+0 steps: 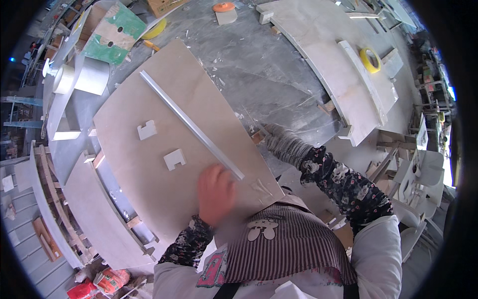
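A large beige board [164, 89] with a curved left edge lies in front of me. My left hand [215, 194] is bare and smeared by motion; it is over the board's near part, beside the lower end of a thin straight metal strip [191, 124]. Whether it touches the strip or holds anything, I cannot tell. Two small white notched pieces, one farther [147, 130] and one nearer [175, 159], rest on the board. My right hand [280, 143], in a grey knitted glove, is closed just off the board's right edge by a wooden block [258, 136]; a thin pointed thing shows at its fingertips.
Grey debris-strewn table [279, 74] extends beyond the board. A pale panel with a raised strip [361, 74] and a yellow tape roll [370, 60] is at right. A green-and-white board [115, 32] and white roll [63, 79] stand far left. Another curved panel [102, 209] lies left.
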Tool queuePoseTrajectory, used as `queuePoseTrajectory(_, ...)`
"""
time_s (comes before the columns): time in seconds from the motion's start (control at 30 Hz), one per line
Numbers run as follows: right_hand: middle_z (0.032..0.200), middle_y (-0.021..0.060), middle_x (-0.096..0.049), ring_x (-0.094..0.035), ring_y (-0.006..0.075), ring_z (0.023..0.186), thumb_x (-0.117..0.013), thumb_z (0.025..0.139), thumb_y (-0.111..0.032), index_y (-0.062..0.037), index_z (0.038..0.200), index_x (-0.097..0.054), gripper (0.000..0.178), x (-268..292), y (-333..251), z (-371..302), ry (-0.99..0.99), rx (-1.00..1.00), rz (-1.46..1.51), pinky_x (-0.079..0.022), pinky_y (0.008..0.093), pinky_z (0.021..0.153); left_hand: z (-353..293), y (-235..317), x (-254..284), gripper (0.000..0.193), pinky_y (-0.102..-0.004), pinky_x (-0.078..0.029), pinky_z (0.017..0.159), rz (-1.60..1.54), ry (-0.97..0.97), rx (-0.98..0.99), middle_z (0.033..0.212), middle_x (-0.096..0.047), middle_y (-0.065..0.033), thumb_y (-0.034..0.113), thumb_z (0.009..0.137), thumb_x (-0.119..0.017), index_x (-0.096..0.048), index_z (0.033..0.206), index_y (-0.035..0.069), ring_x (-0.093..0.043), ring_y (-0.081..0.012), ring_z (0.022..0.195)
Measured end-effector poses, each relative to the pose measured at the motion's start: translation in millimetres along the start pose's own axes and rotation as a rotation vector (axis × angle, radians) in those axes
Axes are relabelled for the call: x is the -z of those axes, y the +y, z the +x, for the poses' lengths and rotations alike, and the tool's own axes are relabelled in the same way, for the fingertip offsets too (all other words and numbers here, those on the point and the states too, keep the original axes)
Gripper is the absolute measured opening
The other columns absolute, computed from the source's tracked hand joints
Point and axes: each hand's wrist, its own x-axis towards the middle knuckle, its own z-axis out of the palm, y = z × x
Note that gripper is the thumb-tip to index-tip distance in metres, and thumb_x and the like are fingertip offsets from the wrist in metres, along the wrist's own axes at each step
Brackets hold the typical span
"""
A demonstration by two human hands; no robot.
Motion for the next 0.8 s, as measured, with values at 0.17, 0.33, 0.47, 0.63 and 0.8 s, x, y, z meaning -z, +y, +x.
queuePoseTrajectory(0.17,0.090,0.0134,-0.067,-0.066,0.0259,0.088,-0.060,0.089,-0.008,-0.0076,0.109,-0.066,0.021,-8,-35,-4,0.201,-0.183,0.127,-0.051,0.0345,0.073,-16,-7,-14,0.041,-0.0544,-0.036,0.105,0.017,0.028,-0.031,0.129,-0.051,-0.0210,0.011,0.079,-0.065,-0.056,0.118,0.003,-0.047,-0.0434,0.122)
queuePoseTrajectory(0.33,0.090,0.0214,-0.068,-0.066,0.0376,0.089,-0.051,0.091,-0.010,-0.0021,0.103,-0.064,0.019,-15,-37,4,0.117,-0.020,-0.150,-0.052,0.0419,0.079,-13,-9,-10,0.049,-0.0560,-0.033,0.108,0.022,0.018,-0.065,0.139,-0.047,-0.0212,0.016,0.081,-0.064,-0.055,0.128,0.006,-0.043,-0.0429,0.129)
queuePoseTrajectory(0.47,0.090,0.0212,-0.066,-0.065,0.0396,0.086,-0.052,0.087,-0.005,-0.0031,0.099,-0.064,0.018,-16,-30,4,0.072,-0.002,-0.273,-0.051,0.0433,0.076,-8,-5,-9,0.053,-0.0585,-0.027,0.111,0.094,-0.098,-0.083,0.148,-0.041,-0.0191,0.020,0.082,-0.063,-0.055,0.133,0.009,-0.038,-0.0424,0.136)
queuePoseTrajectory(0.63,0.086,0.0099,-0.067,-0.064,0.0281,0.083,-0.056,0.087,-0.011,-0.0067,0.093,-0.068,0.013,-37,-19,-1,0.311,-0.243,0.307,-0.051,0.0366,0.072,-5,-5,-9,0.052,-0.0604,-0.025,0.112,0.030,-0.071,-0.067,0.148,-0.041,-0.0182,0.022,0.082,-0.063,-0.056,0.131,0.008,-0.036,-0.0433,0.137)
queuePoseTrajectory(0.8,0.086,0.0099,-0.068,-0.065,0.0249,0.086,-0.057,0.089,-0.013,-0.0052,0.101,-0.065,0.016,-53,-1,-9,0.453,0.268,-0.698,-0.051,0.0338,0.070,-3,-4,-8,0.053,-0.0617,-0.025,0.111,0.011,-0.087,-0.054,0.147,-0.042,-0.0196,0.022,0.082,-0.063,-0.055,0.131,0.007,-0.037,-0.0447,0.135)
